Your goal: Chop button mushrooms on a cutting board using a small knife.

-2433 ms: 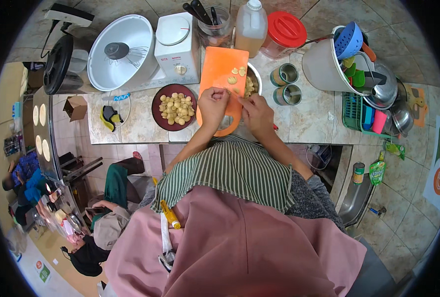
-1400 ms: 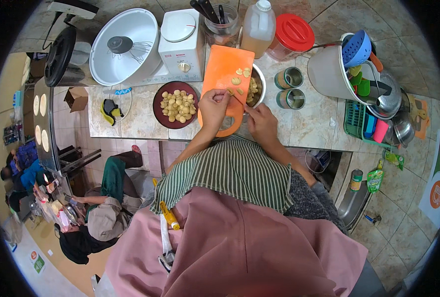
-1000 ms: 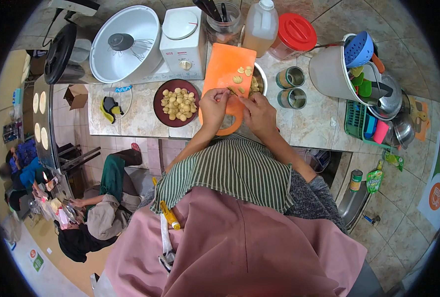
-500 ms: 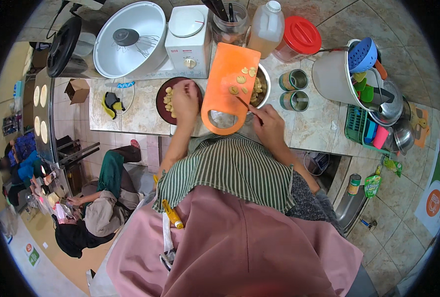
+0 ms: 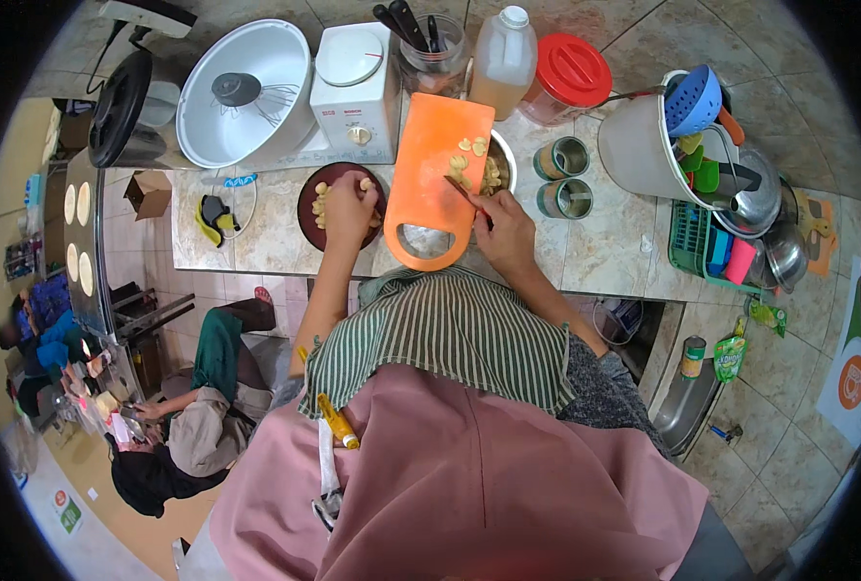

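Observation:
My left hand (image 5: pixel 351 215) is over the dark maroon plate (image 5: pixel 310 229) of small pale round pieces, its fingers closed on one piece (image 5: pixel 366 184). My right hand (image 5: pixel 503 229) grips a small knife (image 5: pixel 458 191), its blade pointing at cut slices (image 5: pixel 460 167) on the upper right of an orange cutting board (image 5: pixel 430 131). Behind the board's right side, a steel bowl (image 5: pixel 508 168) holding pale pieces is partly hidden. Two open tins (image 5: pixel 561 165) stand just right of it.
A white mixer (image 5: pixel 348 111) with bowl (image 5: pixel 208 145), knife jar (image 5: pixel 432 70), plastic jug (image 5: pixel 495 58) and red-lidded container (image 5: pixel 566 68) line the back. A bucket of utensils (image 5: pixel 629 145) and green rack (image 5: pixel 692 242) are at right; seated co-workers (image 5: pixel 213 431) are at lower left.
My left hand has left the board and moved leftward onto the plate. My right hand still holds the knife over the board, where slices now lie grouped at upper right.

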The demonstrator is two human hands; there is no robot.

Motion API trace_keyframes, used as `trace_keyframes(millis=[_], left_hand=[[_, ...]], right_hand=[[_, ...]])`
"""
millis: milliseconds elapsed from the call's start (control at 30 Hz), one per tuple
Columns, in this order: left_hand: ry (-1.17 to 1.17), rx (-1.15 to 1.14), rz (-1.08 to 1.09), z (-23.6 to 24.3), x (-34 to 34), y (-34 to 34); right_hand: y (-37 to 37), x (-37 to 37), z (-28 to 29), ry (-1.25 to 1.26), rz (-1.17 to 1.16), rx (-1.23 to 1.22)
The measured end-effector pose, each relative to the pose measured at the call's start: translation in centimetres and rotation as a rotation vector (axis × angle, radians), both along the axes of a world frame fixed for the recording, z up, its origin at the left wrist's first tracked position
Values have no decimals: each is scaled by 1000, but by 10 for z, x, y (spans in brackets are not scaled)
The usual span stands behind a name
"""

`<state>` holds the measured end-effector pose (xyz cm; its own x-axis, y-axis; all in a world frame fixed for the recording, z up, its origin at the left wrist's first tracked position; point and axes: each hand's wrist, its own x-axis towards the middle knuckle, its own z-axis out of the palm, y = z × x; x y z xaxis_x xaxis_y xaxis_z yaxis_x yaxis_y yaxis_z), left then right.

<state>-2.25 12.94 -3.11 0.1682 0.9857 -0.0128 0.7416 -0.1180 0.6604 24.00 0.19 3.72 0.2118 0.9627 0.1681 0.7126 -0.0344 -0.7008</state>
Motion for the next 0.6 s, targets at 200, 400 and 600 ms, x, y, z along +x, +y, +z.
trace_keyframes(millis=[200,400,600], left_hand=[[-212,-151,-253,64,74,-31],[-260,-41,-252,45,97,-37],[-410,-68,-194,46,95,-44]], right_hand=[[-1,-5,0,75,-35,-69],[-1,-1,-5,5,-46,-27],[-2,-2,-7,-95,-1,45]])
